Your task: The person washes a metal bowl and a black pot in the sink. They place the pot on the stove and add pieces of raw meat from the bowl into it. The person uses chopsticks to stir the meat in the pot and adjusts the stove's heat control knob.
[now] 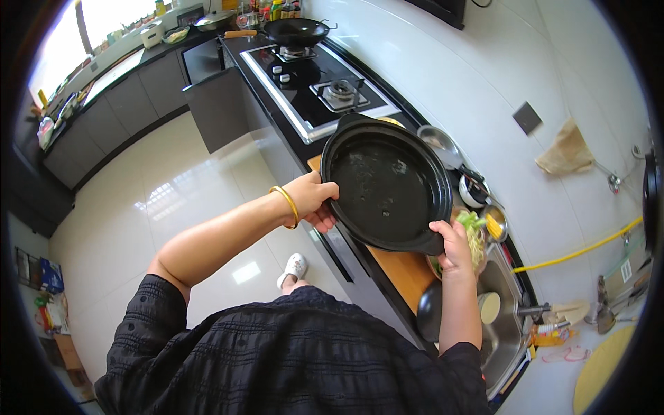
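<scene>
Between my two hands is a black round pot with short side lugs, lifted above the counter with its inside facing me. It looks empty apart from a few wet-looking spots. My left hand, with a gold bangle at the wrist, grips the pot's left rim, thumb on top and fingers beneath. At the lower right, my right hand clasps the lug, thumb over the edge. Below the pot lies a wooden cutting board, partly hidden. Beside my right hand, cut leafy vegetables sit in a container mostly covered by hand and pot.
A gas stove lies beyond the pot, with a black wok on its far burner. Along the wall stand a metal pan, a white bowl and a metal bowl. The sink is at right, holding a pale bowl.
</scene>
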`<state>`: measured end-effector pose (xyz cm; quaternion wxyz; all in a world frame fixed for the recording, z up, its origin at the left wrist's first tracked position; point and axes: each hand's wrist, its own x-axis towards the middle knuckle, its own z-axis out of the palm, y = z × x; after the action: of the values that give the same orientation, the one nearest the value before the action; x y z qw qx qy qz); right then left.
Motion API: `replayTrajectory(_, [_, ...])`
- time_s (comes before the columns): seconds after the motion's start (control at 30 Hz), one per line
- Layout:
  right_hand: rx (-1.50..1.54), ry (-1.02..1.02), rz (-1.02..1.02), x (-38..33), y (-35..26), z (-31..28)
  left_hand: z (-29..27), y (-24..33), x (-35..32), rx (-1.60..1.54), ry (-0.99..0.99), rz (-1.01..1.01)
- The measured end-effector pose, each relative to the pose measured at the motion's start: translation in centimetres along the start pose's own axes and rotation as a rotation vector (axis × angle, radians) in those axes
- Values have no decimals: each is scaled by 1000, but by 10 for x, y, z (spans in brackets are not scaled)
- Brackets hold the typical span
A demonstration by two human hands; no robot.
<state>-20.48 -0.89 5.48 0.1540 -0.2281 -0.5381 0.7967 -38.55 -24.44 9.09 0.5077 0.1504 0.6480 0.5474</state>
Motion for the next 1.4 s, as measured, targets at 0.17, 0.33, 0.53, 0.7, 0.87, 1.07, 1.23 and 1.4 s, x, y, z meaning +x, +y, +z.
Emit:
replayTrajectory(0.17, [-40, 20, -62, 94, 13, 44, -77, 28, 54, 15, 40, -2])
replayTrajectory(0.33, [-54, 52, -89, 204, 9, 87, -158, 72, 131, -22, 192, 80])
replayTrajectory(0.53, [-139, 164, -82, 309, -14, 119, -235, 141, 200, 4, 117, 119])
replayTrajectory(0.7, [-111, 267, -94, 380, -40, 163, -298, 194, 281, 62, 32, 165])
replayTrajectory(0.87, [-171, 347, -69, 445, -46, 172, -334, 234, 337, 23, 10, 207])
replayTrajectory(1.07, [-159, 444, -97, 510, -15, 151, -357, 233, 401, -11, 52, 254])
replayTrajectory(1.23, [-288, 474, -101, 547, 18, 133, -366, 198, 440, -78, 92, 239])
replayTrajectory(1.4, [-386, 453, -176, 571, 48, 111, -365, 169, 467, -123, 107, 210])
